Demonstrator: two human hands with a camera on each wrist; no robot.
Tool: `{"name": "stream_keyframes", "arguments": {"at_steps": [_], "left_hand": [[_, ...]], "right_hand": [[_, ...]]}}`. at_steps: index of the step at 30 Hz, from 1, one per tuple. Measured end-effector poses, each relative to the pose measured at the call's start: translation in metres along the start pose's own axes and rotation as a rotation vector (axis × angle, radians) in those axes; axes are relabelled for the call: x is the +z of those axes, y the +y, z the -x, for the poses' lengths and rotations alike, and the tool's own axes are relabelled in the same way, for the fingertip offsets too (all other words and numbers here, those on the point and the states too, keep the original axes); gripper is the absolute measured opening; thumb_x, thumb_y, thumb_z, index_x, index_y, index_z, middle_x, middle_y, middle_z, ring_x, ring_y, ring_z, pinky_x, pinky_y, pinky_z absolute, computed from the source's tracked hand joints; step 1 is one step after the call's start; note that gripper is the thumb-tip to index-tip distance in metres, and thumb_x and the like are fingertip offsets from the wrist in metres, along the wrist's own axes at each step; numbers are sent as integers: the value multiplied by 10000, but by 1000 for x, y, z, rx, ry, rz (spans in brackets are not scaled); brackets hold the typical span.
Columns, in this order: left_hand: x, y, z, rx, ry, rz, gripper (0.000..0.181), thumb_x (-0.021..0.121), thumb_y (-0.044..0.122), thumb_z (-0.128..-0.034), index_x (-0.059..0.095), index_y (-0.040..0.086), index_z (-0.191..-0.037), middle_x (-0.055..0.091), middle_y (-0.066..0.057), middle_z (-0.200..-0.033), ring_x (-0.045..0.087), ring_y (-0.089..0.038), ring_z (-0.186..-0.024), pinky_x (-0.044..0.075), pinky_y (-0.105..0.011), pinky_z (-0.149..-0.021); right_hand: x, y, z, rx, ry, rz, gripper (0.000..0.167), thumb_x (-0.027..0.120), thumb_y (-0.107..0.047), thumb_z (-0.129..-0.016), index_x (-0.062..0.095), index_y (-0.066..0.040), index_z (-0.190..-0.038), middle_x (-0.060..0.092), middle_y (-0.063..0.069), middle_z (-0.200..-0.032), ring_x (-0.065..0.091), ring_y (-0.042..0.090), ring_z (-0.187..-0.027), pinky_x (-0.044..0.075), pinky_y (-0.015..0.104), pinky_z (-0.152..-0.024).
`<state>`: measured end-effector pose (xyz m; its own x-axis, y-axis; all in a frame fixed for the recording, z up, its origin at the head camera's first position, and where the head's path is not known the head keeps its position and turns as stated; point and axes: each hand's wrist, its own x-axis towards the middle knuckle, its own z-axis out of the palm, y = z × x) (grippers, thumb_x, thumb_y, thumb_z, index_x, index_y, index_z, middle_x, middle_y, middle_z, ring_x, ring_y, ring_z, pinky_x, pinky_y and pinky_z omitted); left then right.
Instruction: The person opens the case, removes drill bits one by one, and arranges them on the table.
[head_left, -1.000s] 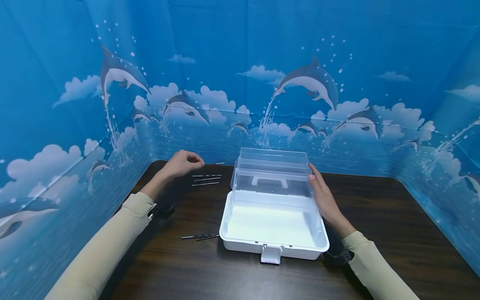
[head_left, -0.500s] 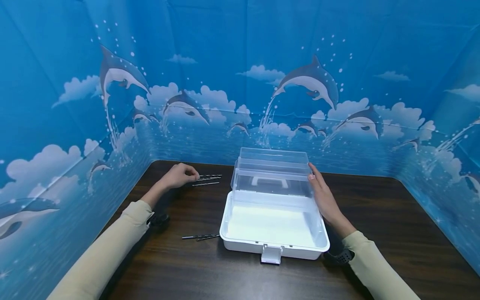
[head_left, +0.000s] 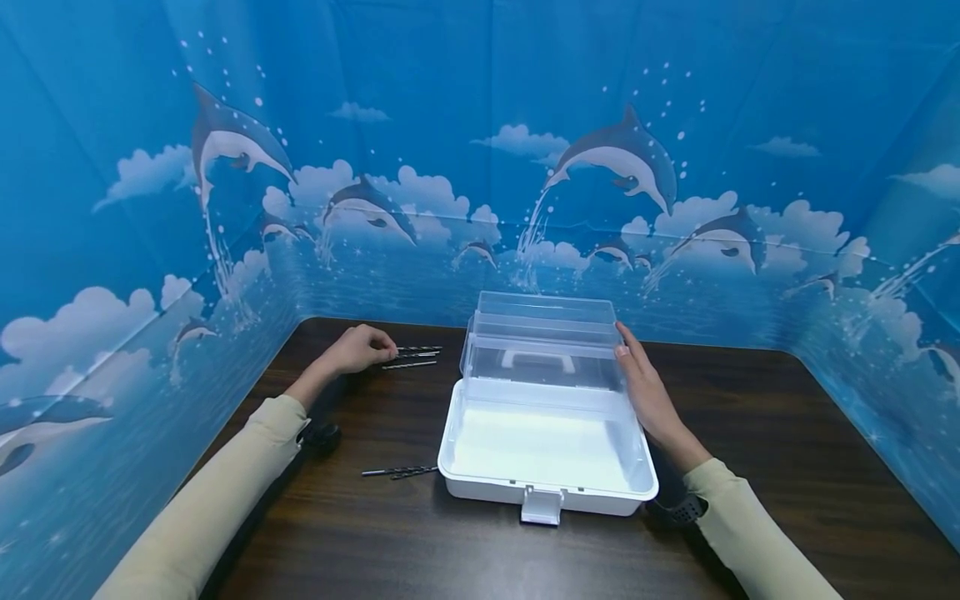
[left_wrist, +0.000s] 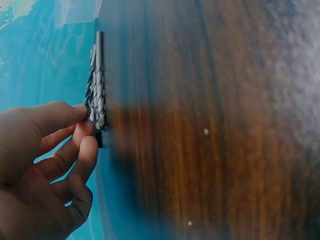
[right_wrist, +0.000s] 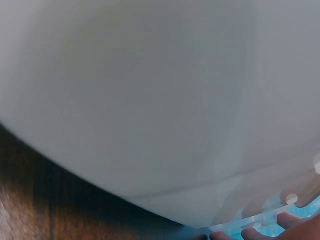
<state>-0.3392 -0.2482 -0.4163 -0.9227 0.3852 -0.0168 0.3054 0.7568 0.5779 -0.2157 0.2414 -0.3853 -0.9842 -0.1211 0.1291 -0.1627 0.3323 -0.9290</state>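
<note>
At the back left of the table, my left hand (head_left: 363,348) pinches a thin twist drill bit (left_wrist: 89,95) between thumb and fingertips. That bit lies close alongside other drill bits (head_left: 411,365), in a small row on the tabletop. My right hand (head_left: 647,387) rests along the right edge of the clear lid (head_left: 540,364), its fingers fairly straight. The lid stands raised behind the white box (head_left: 551,497), whose base holds nothing. In the right wrist view, the pale box wall fills most of the picture, with fingertips (right_wrist: 285,220) at the lower right.
More drill bits (head_left: 397,472) lie on the dark wooden table (head_left: 337,533), reaching the box's front left corner. A latch (head_left: 542,506) hangs down at the box front. A blue dolphin-print curtain (head_left: 450,167) encloses the back and sides.
My left hand has come down and toward me with a drill bit, from behind the row to the bits on the table. My right hand stays at the lid.
</note>
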Motion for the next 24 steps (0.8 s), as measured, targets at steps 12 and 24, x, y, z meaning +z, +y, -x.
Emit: {"name": "stream_keyframes", "arguments": {"at_steps": [12, 24], "left_hand": [[9, -2, -3, 12, 12, -47, 123, 657, 84, -990, 777, 61, -1005, 709, -3, -923, 518, -187, -707, 432, -367, -664], [17, -2, -1, -25, 25, -42, 88, 668, 38, -953, 741, 48, -1001, 676, -10, -840, 546, -189, -682, 451, -348, -614]], "right_hand": [[-2, 3, 2, 5, -2, 8, 603, 302, -349, -1138, 64, -151, -1655, 3, 143, -1690, 27, 425, -1519, 76, 732, -1103], [-3, 49, -8, 12, 12, 24, 614, 299, -493, -1111, 67, -324, -1653, 16, 66, -1699, 43, 410, -1523, 96, 753, -1084]]}}
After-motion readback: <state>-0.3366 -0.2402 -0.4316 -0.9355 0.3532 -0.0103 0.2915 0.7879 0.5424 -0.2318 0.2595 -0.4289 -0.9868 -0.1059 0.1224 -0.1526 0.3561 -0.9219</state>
